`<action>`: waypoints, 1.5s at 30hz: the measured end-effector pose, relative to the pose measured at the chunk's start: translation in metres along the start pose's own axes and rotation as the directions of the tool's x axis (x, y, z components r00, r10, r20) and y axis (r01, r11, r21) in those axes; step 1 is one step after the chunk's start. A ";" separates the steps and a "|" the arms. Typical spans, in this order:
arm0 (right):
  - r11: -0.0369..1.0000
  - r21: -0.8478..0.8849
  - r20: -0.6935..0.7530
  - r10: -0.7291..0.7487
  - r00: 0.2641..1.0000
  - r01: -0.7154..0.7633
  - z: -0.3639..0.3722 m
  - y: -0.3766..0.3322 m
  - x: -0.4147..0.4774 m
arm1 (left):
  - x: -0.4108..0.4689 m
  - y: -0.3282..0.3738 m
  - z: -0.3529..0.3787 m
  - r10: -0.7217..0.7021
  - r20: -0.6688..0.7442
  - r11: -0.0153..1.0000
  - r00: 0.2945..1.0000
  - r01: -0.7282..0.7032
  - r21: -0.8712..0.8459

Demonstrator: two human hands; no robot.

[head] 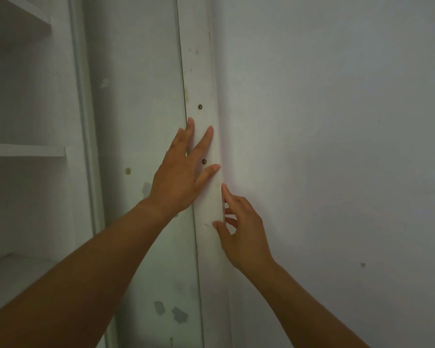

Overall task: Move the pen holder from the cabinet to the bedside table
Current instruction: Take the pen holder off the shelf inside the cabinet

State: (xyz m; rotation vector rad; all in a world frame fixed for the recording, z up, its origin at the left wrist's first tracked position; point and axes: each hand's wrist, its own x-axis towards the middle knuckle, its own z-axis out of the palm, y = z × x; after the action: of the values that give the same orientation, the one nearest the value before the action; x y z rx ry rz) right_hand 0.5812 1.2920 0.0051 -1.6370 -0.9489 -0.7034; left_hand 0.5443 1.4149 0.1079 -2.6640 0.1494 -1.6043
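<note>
Across the right half of the frame: wall (337, 121), pale, plain, a few small marks, unlit at the edges. Left and centre: cabinet (136, 96), white, its tall side panel scuffed with grey patches, meeting the wall at a vertical trim strip (201, 84) fixed by two dark screws (200, 106). Far left: open shelves (23, 149), three levels partly visible, nothing seen on them. Pen holder: not in view; presumably inside the cabinet or on a shelf portion beyond the frame, so the task looks barely begun. Left hand (178, 177), centre of frame: laid flat on the trim strip, fingers spread and extended upward, palm seemingly pressed to the surface, holding nothing; judged to be steadying or pushing the panel. Right hand (241, 232), lower centre-right: empty, index finger reaching up to the seam between strip and wall, remaining fingers loosely curled, thumb tip touching the strip's edge; judged to be feeling for an edge to pull. Obstruction: the closed panel and strip themselves stand between the hands and any interior; whether this panel opens at all cannot be told.
</note>
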 end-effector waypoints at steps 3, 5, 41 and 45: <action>1.000 0.012 -0.004 0.002 1.000 -0.002 0.001 0.003 -0.001 | -0.002 -0.001 0.003 0.001 -0.025 1.000 1.000 -0.001 -0.024; 1.000 0.024 -0.002 -0.005 1.000 0.005 0.000 0.002 0.000 | -0.002 -0.001 0.001 -0.001 -0.021 0.999 1.000 0.000 -0.034; 0.847 0.477 0.134 -0.334 0.933 0.235 0.223 -0.241 0.040 | -0.139 -0.207 -0.306 -0.154 0.179 0.819 0.972 0.024 0.574; 0.811 0.520 0.116 -0.376 0.919 0.266 0.242 -0.254 0.058 | -0.137 -0.215 -0.331 -0.150 0.152 0.760 0.977 0.016 0.649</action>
State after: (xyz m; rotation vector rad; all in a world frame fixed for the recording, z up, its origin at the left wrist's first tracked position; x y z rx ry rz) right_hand 0.3877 1.5684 0.1169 -1.1120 -1.4579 -0.4515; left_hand 0.2031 1.6505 0.1581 -2.2582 -0.4581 -1.1061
